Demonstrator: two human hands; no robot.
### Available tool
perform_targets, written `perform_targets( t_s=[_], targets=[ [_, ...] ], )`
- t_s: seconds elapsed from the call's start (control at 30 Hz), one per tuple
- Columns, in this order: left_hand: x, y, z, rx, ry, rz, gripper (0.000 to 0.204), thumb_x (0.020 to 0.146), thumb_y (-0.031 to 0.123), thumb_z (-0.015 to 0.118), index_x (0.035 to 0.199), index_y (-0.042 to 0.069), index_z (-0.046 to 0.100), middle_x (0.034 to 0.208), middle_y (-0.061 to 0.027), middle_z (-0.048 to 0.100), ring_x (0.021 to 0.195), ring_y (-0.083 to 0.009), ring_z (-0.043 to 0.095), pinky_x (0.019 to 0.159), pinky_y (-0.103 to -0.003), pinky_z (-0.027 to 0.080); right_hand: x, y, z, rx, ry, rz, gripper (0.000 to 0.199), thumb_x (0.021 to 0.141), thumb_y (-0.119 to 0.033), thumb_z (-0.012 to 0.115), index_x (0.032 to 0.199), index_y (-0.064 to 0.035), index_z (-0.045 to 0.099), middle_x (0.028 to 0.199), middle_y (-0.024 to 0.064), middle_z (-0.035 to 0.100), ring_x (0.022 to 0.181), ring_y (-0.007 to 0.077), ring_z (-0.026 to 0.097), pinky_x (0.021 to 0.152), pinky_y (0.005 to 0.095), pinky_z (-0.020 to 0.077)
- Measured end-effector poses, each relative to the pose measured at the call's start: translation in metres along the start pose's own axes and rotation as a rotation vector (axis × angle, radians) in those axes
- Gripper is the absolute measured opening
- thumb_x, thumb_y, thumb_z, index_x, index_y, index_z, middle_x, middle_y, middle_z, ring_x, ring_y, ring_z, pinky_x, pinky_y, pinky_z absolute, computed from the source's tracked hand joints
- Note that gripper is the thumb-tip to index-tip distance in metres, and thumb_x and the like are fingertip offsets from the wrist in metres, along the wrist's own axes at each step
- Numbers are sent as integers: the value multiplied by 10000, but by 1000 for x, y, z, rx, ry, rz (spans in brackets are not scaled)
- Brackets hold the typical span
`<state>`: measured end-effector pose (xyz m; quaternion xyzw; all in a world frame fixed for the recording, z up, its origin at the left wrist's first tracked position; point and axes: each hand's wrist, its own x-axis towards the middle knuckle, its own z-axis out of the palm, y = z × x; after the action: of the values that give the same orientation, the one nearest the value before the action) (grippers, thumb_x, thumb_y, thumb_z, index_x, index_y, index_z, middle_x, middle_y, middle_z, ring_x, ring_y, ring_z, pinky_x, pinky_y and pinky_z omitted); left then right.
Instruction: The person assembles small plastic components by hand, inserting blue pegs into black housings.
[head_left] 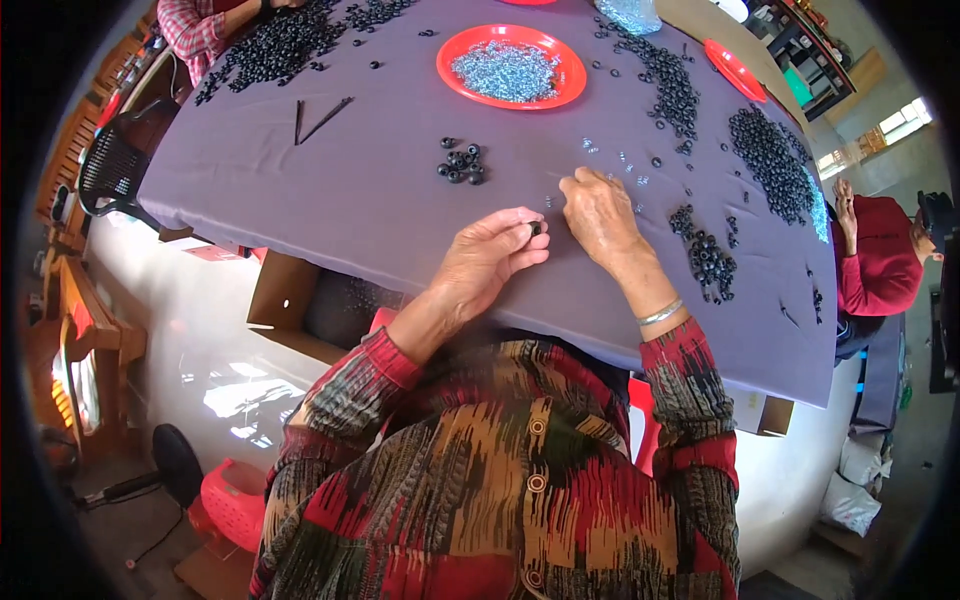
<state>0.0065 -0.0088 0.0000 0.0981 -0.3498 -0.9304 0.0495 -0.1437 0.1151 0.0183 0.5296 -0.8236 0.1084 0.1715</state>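
My left hand (pixel 492 252) pinches a small black ring (pixel 535 228) between thumb and fingertips, just above the purple tablecloth (pixel 330 190). Beside it, my right hand (pixel 598 212) rests palm down on the cloth with its fingertips among a few small silver screws (pixel 625 160); whether it holds one is hidden. A small cluster of black rings (pixel 462 162) lies ahead of my left hand. Another small pile of black rings (pixel 708 258) sits just right of my right wrist.
A red plate (pixel 465 48) of silver screws stands at the far middle. Large heaps of black rings (pixel 770 160) lie right and at the far left (pixel 275 48). Two thin dark sticks (pixel 315 118) lie on the left. Other people sit at the far left (pixel 195 30) and right (pixel 875 250).
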Motion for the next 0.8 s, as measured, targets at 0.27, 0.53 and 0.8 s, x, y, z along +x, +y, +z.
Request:
perform_targets(
  t_s=[0.27,0.53,0.8],
  targets=[
    [6,-8,12,17,-10,17,148,930,92,546,1064,46,589,989,-31,597,871,-121,577,732,-260,501,-21,-8,-22,936,172,378,111,765,75,619,849,6,644,771,17,584,676,87,557,617,222,457],
    [2,-16,21,-59,41,-22,148,934,80,532,1074,43,567,997,-30,590,901,-130,591,792,-285,505,-42,-50,-25,1145,362,424,102,823,57,632,907,2,645,865,16,591,778,69,548,680,202,451],
    [-2,-18,19,-102,53,-44,112,928,79,539,1033,59,572,964,-25,598,891,-121,592,813,-282,502,-42,-60,-39,954,390,323,103,805,88,622,883,22,635,833,67,613,702,118,623,627,232,500]
  ],
)
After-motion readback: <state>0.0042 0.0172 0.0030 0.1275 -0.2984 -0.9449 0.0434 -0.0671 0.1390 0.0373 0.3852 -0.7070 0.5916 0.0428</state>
